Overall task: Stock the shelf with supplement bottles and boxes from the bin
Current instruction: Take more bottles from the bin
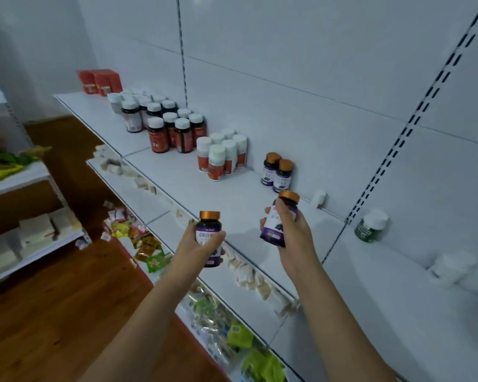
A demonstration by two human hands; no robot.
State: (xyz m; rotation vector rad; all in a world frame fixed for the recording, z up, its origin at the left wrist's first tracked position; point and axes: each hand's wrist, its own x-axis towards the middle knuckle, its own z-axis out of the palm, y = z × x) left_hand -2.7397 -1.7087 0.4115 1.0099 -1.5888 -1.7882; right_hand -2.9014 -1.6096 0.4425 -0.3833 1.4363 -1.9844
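Two purple bottles are in hand: the left hand (202, 241) wraps its fingers round one bottle (209, 238) upright, and the right hand (290, 230) clasps the other (279, 221) tilted, nearer the shelf (177, 172). Both hover just before the purple pair (276, 172) standing at the back wall, likely to join that group.

Pretty clearly a small shop, probably a pharmacy or health store. White metal retail shelving (177, 172) is mounted on slotted uprights (414, 117) against plain white back panels, and supplement bottles (163, 128) are grouped in neat rows by type, with red boxes (100, 81) at the far end. Snack packets (146, 244) are laid out on the lower shelf, and a second shelving unit (31, 175) with more packaged goods is seen across a wood floor (53, 312).
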